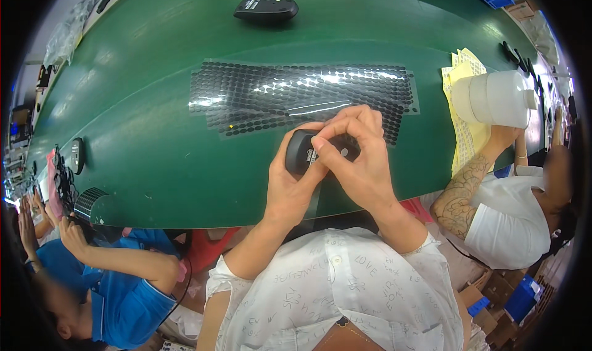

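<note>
Green table (154,178): overlapping sheets of black ovals (246,98) at centre, yellow sheets (462,144) right, white bottle (496,98) by them. Left hand (290,187) clamped round upturned black mouse (298,152), near centre; right hand (368,169) over its underside, thumb and forefinger tips together, contents hidden. Another mouse (265,10) lies far.
</note>
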`<state>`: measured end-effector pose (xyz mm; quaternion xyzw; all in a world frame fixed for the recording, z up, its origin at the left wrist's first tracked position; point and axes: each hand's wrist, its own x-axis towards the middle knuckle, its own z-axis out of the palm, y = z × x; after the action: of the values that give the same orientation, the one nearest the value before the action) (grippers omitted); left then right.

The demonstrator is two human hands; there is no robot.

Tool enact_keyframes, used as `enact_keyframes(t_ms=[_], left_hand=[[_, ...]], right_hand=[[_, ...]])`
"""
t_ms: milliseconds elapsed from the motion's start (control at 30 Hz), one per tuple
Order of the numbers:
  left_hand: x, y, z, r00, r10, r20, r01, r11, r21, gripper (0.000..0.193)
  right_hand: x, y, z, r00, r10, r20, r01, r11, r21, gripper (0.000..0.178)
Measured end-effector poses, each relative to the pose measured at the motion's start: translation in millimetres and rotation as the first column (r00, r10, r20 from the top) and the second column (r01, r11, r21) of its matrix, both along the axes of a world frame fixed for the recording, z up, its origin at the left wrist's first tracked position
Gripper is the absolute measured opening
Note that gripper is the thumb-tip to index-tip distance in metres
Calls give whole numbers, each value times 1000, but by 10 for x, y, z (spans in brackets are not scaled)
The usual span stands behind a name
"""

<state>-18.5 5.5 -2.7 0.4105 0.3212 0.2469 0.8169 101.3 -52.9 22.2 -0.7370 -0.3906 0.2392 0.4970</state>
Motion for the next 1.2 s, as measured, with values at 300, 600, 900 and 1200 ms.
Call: enact_keyframes(t_ms=[300, 600, 900, 1200], left_hand=[[28, -29, -24, 1000, 15, 2, -15, 999, 42, 42], [91, -64, -17, 997, 51, 57, -56, 994, 93, 39], [58, -60, 28, 998, 57, 31, -58, 998, 33, 40], [-24, -40, -12, 999, 27, 22, -26, 998, -53, 42]], right_hand=[[-39, 11, -13, 998, -21, 51, 19, 999, 26, 9], [-62, 8, 16, 996, -46, 80, 43, 998, 44, 8], [5, 26, -9, 992, -7, 129, 2, 999, 45, 10], [-29, 53, -26, 999, -7, -40, 11, 994, 109, 11]])
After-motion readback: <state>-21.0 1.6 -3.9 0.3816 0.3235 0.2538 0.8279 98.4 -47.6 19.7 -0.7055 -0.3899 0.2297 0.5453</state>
